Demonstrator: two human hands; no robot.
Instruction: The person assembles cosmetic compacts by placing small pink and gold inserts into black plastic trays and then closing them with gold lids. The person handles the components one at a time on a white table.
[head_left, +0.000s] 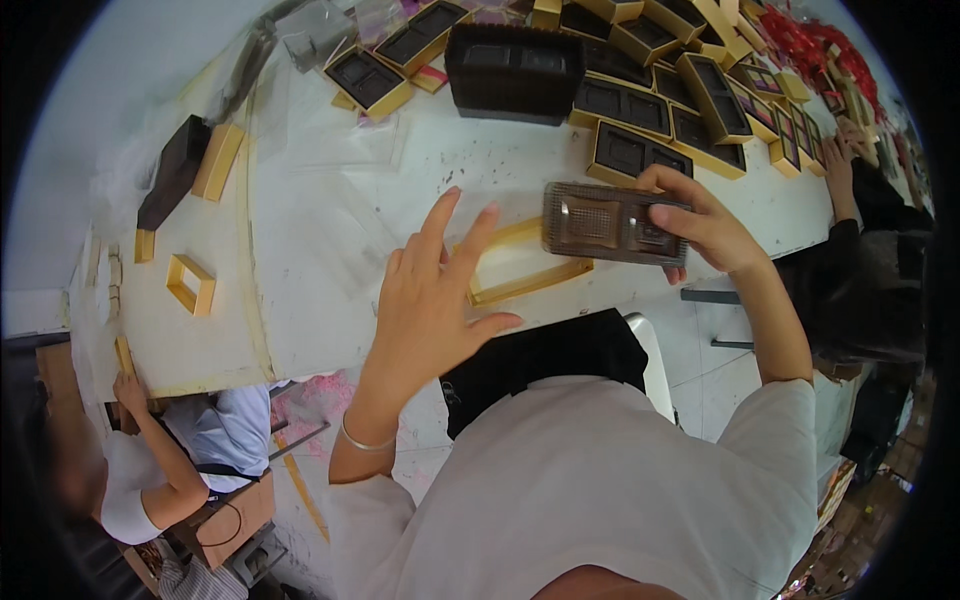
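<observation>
My right hand [705, 225] grips the right end of a dark brown see-through plastic tray [590, 222] with two compartments. Its thumb lies on the tray's upper face, the fingers round the far edge. Partly beneath the tray, a shallow gold box frame [535, 281] rests on the white table near its front edge. My left hand [425, 295] hovers by the left end of that frame, fingers spread and holding nothing. A bracelet circles the left wrist. The tray hides the frame's right far corner.
Beyond the hands stand a stack of black trays [515, 75] and many gold boxes with black inserts [625, 108]. At left are a dark tray stack [175, 170] and a small gold frame [190, 285]. Co-workers sit left and right; red ribbons [825, 50] lie far right.
</observation>
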